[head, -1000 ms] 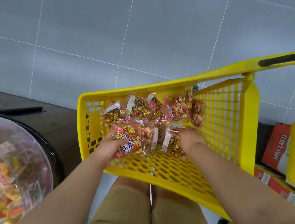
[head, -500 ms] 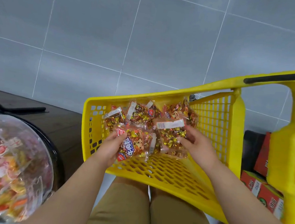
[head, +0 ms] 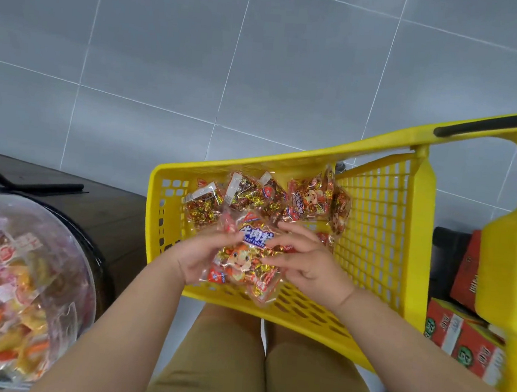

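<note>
Both hands — left hand (head: 197,257), right hand (head: 307,267) — fingers clamped on beef-cube snack bag (head: 244,258) above yellow basket (head: 375,237) near edge. Advice: keep grip even — lift clear of pile.

snack packet (head: 243,258) — clear, red-gold; tilted; above yellow basket (head: 375,237) floor

Red-gold cartoon-printed snack packet (head: 243,258), yellow lattice basket (head: 379,225).

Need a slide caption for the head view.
Left hand and right hand hold a snack bag over a yellow basket of similar bags.
</note>
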Demonstrator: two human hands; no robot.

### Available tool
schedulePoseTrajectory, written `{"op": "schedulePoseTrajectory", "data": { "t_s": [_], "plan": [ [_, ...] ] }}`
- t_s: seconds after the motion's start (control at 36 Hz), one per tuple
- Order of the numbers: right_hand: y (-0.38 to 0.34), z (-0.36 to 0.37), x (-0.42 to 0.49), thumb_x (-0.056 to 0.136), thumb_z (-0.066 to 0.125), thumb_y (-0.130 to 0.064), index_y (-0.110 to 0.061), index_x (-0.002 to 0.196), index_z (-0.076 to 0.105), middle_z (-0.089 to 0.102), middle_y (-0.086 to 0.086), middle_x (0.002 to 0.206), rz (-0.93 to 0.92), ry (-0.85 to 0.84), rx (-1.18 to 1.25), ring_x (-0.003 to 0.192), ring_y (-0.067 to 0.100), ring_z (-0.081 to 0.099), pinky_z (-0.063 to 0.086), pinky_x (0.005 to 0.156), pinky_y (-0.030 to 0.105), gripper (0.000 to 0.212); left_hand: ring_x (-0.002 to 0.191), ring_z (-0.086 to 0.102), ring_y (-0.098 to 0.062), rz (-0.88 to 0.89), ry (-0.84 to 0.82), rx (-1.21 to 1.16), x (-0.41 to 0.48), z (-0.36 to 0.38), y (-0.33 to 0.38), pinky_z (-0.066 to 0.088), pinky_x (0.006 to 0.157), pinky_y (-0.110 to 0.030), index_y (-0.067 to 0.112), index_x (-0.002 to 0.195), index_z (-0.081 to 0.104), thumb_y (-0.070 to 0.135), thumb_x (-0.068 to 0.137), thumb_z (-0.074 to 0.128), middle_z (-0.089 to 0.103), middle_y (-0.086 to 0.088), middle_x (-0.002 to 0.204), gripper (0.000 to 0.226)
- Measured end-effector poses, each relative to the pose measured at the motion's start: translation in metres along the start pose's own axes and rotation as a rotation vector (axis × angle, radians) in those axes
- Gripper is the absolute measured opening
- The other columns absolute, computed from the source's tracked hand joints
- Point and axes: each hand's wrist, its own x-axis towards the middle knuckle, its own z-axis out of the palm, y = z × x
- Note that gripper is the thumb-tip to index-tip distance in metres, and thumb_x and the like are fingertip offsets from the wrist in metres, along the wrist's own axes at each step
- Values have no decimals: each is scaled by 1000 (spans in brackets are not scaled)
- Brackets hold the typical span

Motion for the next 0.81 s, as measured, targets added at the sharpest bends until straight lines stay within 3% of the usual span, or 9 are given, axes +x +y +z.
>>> {"op": "schedulePoseTrajectory", "data": {
  "t_s": [0.06, 0.11, 0.19, 0.22, 0.31, 0.42, 0.53, 0.64, 0.81],
  "plan": [
    [3, 4, -3, 68, 70, 13, -16, 98, 76, 66, 5, 115, -53, -31, -85, 124, 28, 45, 37, 102, 48, 43, 119, 58, -27, -39, 47, 87, 2, 3, -3, 43, 103, -51, 22, 125, 58, 45, 44, 89, 64, -8, 127, 90],
    [11, 9, -7, 73, 65, 14, -17, 111, 70, 60, 5, 127, 13, -41, -164, 128, 30, 42, 32, 107, 47, 49, 125, 52, -29, -21, 119, 58, 5, 4, -5, 41, 104, -49, 23, 123, 58, 37, 51, 90, 64, -4, 126, 80],
    [31, 16, -12, 85, 53, 9, -19, 139, 46, 40, 4, 145, 426, -47, -139, 137, 21, 29, 21, 117, 40, 61, 122, 53, -29, 11, 239, -59, 14, 2, -11, 41, 104, -50, 24, 126, 54, 31, 57, 83, 62, -5, 127, 75],
    [40, 18, -12, 88, 51, 6, -19, 143, 39, 35, 4, 148, 591, -66, -116, 139, 20, 28, 20, 117, 37, 62, 119, 56, -28, 14, 278, -92, 17, 1, -13, 45, 101, -49, 24, 123, 54, 29, 61, 83, 62, -5, 124, 68],
    [69, 29, -6, 91, 51, -4, -18, 148, 29, 30, 7, 152, 856, -247, -146, 135, 24, 36, 28, 114, 33, 62, 87, 68, -19, 32, 393, -169, 24, -4, -20, 57, 62, -31, 26, 101, 60, 21, 76, 79, 71, -2, 100, 32],
    [98, 48, 7, 89, 53, -2, -17, 152, 14, 10, 5, 159, 1012, -449, -172, 145, 23, 13, 19, 118, 35, 75, 74, 74, -21, 40, 464, -177, 30, -16, -27, 56, 54, -31, 22, 102, 63, 17, 79, 77, 76, -3, 88, 28],
    [118, 59, 16, 89, 51, 0, -16, 152, 3, -4, 3, 160, 1103, -543, -323, 146, 23, -2, 8, 118, 37, 81, 90, 72, -28, 25, 505, -155, 34, -27, -33, 58, 79, -47, 22, 111, 61, 20, 77, 80, 74, -6, 101, 39],
    [128, 60, 20, 82, 56, -1, -12, 148, 19, 19, 7, 155, 1095, -638, -622, 142, 26, 18, 22, 113, 41, 77, 99, 68, -33, 20, 540, -179, 38, -34, -37, 52, 90, -57, 20, 126, 54, 21, 76, 81, 69, -9, 114, 57],
    [126, 48, 12, 81, 61, -7, -14, 133, 40, 52, 10, 126, 909, -708, -806, 117, 27, 49, 42, 91, 36, 57, 107, 64, -33, 48, 551, -204, 39, -33, -43, 50, 94, -56, 19, 122, 58, 20, 76, 81, 69, -10, 115, 51]
  ]
}}
